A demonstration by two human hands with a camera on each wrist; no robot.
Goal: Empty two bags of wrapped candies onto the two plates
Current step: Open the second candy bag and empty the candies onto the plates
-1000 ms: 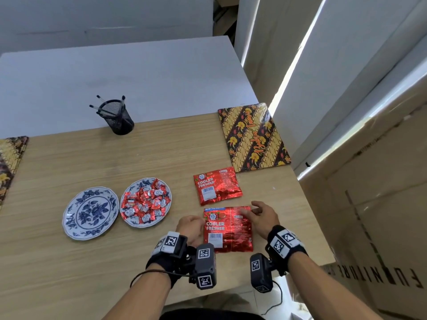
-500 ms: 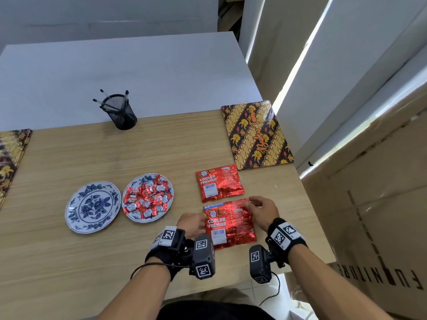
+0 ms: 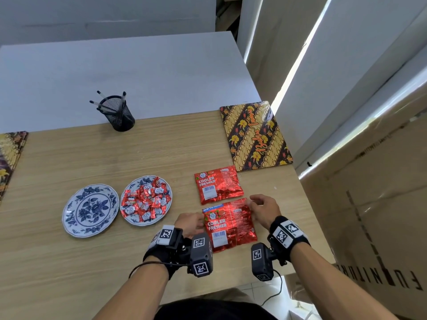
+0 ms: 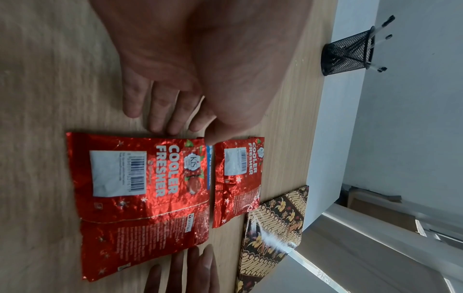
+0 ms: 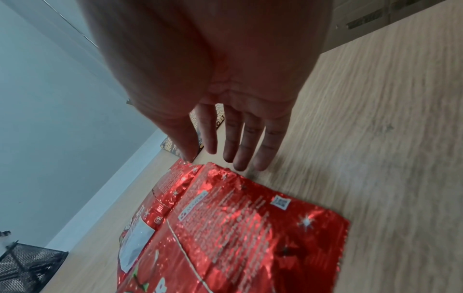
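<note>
Neither my left hand (image 3: 190, 224) nor right hand (image 3: 263, 207) grips anything from the head view; relaxed fingers flank the flat red foil candy bag (image 3: 228, 225) on the wooden table (image 3: 69, 262). Left wrist view: fingertips (image 4: 160, 126) touch its edge. Right wrist view: straight fingers (image 5: 250, 150) hover beside its corner.

In your head view the patterned mat (image 3: 11, 158) is cut off by the left edge. Your left hand (image 3: 190, 224) hides its own fingertips there. In the right wrist view the pen holder (image 5: 27, 265) is cropped at lower left, and the near bag (image 5: 225, 237) runs off the bottom.
</note>
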